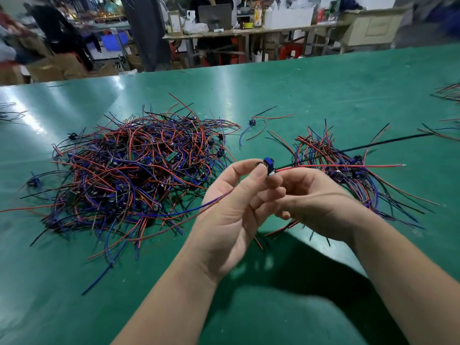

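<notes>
Part point(268, 163) is up in the air over the desk's point(74, 270) near edge, between the two piles. Left hand point(229, 207) pinches its body, thumb against forefinger. Right hand point(316, 202) pinches the red lead point(336, 166) at its root. Risk: a tug there could crack the joint. Blue lead point(174, 212) trails over the big pile point(139, 175), so it may snag and drag others.

Small blue component point(268, 162) with red, blue wires, held above table.

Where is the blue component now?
Head view, centre: the left hand and right hand pinch the blue component, between the large wire pile and the small pile.
</notes>
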The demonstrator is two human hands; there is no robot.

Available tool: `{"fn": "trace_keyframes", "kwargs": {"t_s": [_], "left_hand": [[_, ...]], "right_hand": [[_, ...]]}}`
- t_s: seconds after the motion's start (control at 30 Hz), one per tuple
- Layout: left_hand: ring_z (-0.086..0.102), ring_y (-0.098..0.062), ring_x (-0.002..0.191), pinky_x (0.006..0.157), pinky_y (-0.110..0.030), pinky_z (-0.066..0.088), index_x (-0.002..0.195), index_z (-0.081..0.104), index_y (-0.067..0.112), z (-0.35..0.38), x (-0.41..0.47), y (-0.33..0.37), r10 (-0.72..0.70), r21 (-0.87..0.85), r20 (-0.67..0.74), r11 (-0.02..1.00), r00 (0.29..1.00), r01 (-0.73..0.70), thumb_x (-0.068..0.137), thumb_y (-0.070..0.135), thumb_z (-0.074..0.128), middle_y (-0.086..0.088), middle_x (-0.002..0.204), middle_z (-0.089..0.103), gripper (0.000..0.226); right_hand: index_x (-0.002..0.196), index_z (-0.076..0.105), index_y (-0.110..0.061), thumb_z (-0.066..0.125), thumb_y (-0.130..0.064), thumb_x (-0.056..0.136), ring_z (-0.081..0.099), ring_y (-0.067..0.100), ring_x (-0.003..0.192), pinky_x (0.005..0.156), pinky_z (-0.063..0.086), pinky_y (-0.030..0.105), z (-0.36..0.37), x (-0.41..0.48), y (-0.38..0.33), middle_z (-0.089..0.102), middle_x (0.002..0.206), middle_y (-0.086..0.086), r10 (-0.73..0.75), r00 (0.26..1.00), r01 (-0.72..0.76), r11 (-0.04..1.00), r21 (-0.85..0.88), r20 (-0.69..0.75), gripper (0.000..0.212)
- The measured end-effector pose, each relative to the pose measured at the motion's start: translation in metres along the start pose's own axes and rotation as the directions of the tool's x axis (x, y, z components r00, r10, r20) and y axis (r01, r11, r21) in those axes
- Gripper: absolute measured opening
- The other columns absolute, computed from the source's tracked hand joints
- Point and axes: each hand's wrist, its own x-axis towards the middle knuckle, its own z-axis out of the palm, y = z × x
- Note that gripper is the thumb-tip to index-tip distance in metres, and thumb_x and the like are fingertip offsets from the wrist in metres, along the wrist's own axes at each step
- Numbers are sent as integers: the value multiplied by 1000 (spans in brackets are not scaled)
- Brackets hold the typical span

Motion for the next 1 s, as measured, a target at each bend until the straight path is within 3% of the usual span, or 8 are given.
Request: {"fn": "trace_keyframes", "kwargs": {"t_s": [0.13, 0.27, 0.37, 0.47, 0.53, 0.6, 0.8, 1.0], "left_hand": [[66, -14, 61, 58, -21, 52, 90, 55, 13, -4, 3, -6, 269, 327, -60, 915, 961, -235, 66, 27, 75, -10, 72, 70, 34], [64, -12, 73, 69, -21, 50, 90, 59, 16, -7, 0, -15, 372, 605, 61, 724, 926, -331, 71, 11, 76, -5, 80, 71, 26], [68, -11, 80, 76, -19, 51, 93, 64, 14, -7, 0, -19, 302, 621, 109, 723, 947, -302, 78, -9, 64, -3, 87, 73, 27], [71, -15, 80, 73, -21, 53, 88, 67, 14, -7, 2, -21, 245, 634, 44, 742, 969, -217, 77, -5, 52, -5, 84, 74, 26], [72, -18, 73, 68, -25, 57, 91, 64, 13, -5, 2, -20, 165, 527, -43, 841, 985, -118, 75, 10, 67, -7, 78, 74, 16], [70, -17, 67, 66, -28, 59, 93, 62, 10, -4, 2, -22, 122, 497, -99, 866, 988, -57, 66, 21, 83, -7, 73, 73, 36], [61, -13, 50, 59, -32, 59, 73, 68, 5, -4, 1, -21, -22, 500, -208, 857, 978, 125, 69, 12, 77, -8, 60, 67, 11], [64, -11, 50, 54, -24, 57, 71, 66, 5, -3, -5, -17, -340, 643, -80, 700, 937, 309, 79, 2, 73, -5, 59, 68, 11]], "right_hand": [[83, 78, -15, 93, -35, 43, 60, 5, 60, 57, 48, 14, 5, 1, 3, 71, 73, 0, -18, 997, 36, 965, 260, -70, 48], [69, 76, -12, 94, -32, 36, 61, 6, 53, 53, 51, 16, 5, 3, -4, 67, 62, 2, 2, 971, 84, 933, 350, -240, 43], [68, 74, -14, 76, -23, 56, 56, 4, 48, 48, 48, 15, 2, 4, -12, 61, 57, -2, 37, 935, 98, 929, 356, -354, 15], [87, 67, -11, 63, -11, 66, 56, 3, 48, 44, 45, 13, -2, 3, -16, 60, 58, -2, 50, 913, 94, 940, 329, -405, 22], [82, 68, -12, 65, -10, 64, 58, 3, 50, 45, 45, 13, -2, 1, -15, 61, 59, -2, 40, 910, 73, 964, 255, -413, 19], [67, 71, -13, 69, -10, 60, 57, 5, 49, 46, 46, 14, 1, 1, -13, 62, 58, -1, 38, 919, 43, 980, 195, -392, 8], [60, 71, -13, 75, -15, 55, 55, 9, 46, 45, 44, 15, 0, 0, -11, 64, 59, 3, 83, 914, -81, 996, 24, -397, 7], [72, 59, -10, 71, -10, 58, 58, 3, 43, 41, 44, 9, -29, -4, -33, 62, 51, -2, 122, 712, 69, 968, 241, -692, 19]]}}
